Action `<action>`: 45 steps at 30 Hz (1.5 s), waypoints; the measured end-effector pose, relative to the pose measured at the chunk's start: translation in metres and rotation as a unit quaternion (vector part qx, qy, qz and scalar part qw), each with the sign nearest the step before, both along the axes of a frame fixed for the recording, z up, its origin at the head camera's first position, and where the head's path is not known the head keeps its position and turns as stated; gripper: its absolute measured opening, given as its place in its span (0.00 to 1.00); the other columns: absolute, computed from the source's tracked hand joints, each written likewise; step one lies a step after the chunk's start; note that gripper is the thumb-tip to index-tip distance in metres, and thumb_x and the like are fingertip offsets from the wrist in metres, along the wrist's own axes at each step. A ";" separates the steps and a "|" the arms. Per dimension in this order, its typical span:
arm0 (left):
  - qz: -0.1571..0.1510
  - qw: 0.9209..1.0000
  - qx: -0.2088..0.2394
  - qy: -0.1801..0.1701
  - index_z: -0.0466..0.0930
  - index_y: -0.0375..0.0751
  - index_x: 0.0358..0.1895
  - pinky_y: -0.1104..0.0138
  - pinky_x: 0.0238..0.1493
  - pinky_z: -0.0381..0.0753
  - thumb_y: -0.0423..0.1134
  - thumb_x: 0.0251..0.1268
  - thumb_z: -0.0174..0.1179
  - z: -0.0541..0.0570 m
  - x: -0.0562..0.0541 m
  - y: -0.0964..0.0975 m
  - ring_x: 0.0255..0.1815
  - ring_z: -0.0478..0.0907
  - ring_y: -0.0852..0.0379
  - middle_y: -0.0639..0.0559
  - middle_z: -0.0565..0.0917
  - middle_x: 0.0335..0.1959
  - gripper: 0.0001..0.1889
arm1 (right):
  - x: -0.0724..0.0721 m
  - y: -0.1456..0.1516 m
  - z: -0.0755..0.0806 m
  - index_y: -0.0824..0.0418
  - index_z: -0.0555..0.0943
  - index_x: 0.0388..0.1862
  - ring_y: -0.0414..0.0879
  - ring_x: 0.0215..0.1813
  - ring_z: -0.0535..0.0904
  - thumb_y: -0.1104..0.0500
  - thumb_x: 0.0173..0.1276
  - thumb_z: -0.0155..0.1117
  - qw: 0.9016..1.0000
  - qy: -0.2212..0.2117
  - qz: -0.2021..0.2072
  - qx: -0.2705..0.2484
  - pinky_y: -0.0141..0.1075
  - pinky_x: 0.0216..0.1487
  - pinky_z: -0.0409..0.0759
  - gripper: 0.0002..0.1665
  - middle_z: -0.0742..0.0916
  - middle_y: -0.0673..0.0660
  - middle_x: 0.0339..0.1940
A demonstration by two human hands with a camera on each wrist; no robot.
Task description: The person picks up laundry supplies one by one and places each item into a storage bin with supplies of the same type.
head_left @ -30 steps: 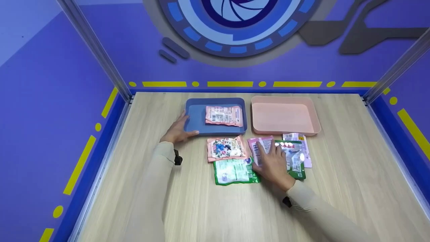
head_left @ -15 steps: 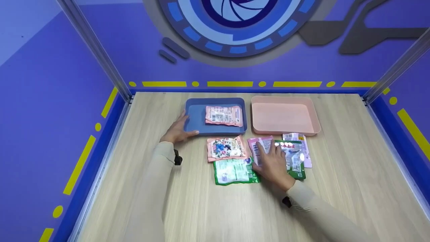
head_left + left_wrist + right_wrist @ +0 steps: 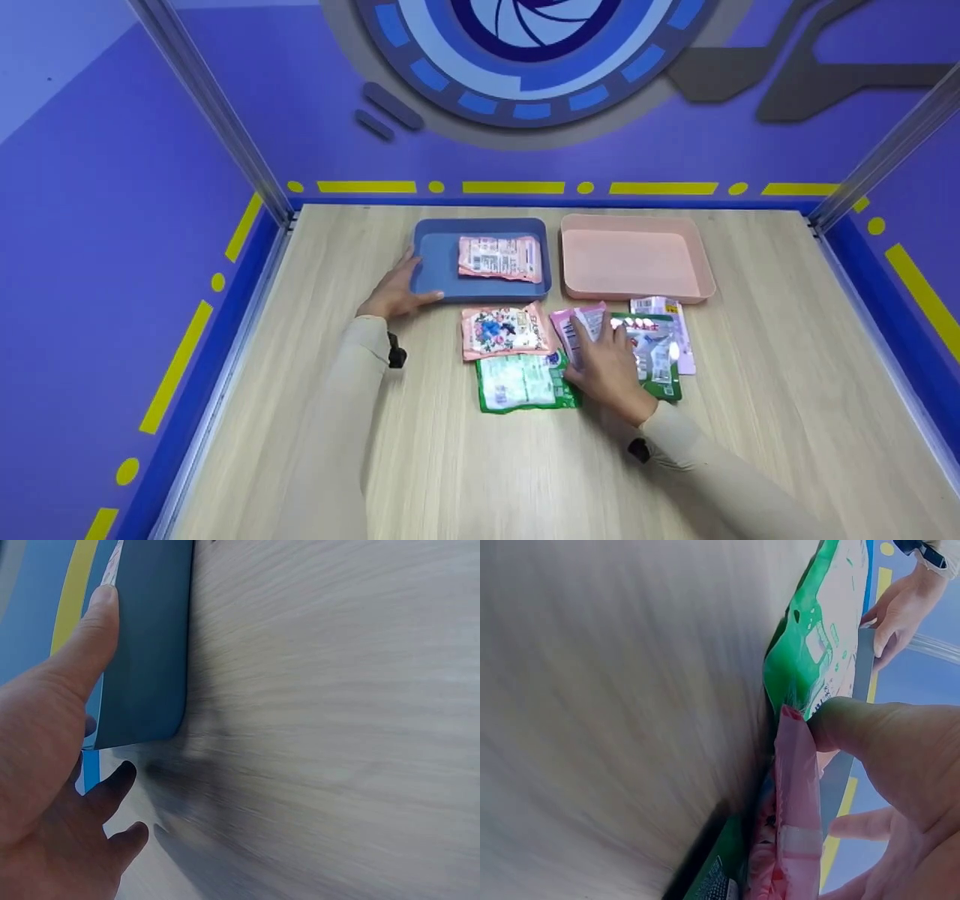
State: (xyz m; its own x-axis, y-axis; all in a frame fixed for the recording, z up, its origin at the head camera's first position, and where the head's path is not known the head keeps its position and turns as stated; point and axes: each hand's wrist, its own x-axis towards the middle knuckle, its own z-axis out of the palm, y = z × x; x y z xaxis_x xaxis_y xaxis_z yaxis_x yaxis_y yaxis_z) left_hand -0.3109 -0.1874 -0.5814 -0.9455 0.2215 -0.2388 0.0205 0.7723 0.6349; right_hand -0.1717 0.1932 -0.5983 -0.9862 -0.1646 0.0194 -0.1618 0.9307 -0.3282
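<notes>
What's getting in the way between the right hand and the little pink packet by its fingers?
Nothing visible: the right hand has its fingers on the pink packet. The flowered packet lies off to the left and the dark green packet to the right, neither in between.

Left cuff (image 3: 370, 335): the cloth was beige and ended a long, plain left sleeve (image 3: 330, 442) of the same colour. Against this cuff sat a small, black, block-shaped wrist device (image 3: 397, 352); beyond it, the left hand (image 3: 394, 294) was ungloved. To the right of the left cuff, the right sleeve (image 3: 731, 472) matched, with creases, a second black device (image 3: 639, 450) and an ungloved right hand (image 3: 609, 369).
</notes>
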 end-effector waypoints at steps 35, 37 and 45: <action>0.001 1.000 0.004 0.000 0.44 0.40 0.84 0.50 0.82 0.44 0.57 0.66 0.69 0.000 0.001 -0.001 0.85 0.37 0.44 0.48 0.36 0.86 0.54 | -0.009 0.011 0.014 0.58 0.72 0.75 0.74 0.61 0.70 0.53 0.58 0.77 0.999 0.018 -0.009 0.025 0.71 0.59 0.71 0.46 0.73 0.78 0.65; 0.004 1.000 0.006 -0.002 0.44 0.41 0.84 0.50 0.82 0.44 0.57 0.65 0.69 0.000 0.001 -0.001 0.85 0.37 0.44 0.48 0.36 0.86 0.54 | -0.009 0.011 0.014 0.58 0.73 0.74 0.74 0.61 0.71 0.54 0.57 0.77 0.999 0.026 -0.008 0.020 0.71 0.59 0.71 0.45 0.74 0.79 0.64; 0.009 1.000 0.006 -0.002 0.45 0.41 0.84 0.50 0.82 0.45 0.57 0.65 0.70 -0.001 0.000 0.000 0.85 0.38 0.45 0.49 0.36 0.86 0.54 | -0.009 0.017 0.017 0.60 0.74 0.72 0.74 0.60 0.72 0.58 0.54 0.76 0.999 0.053 0.001 0.008 0.69 0.59 0.71 0.44 0.74 0.79 0.62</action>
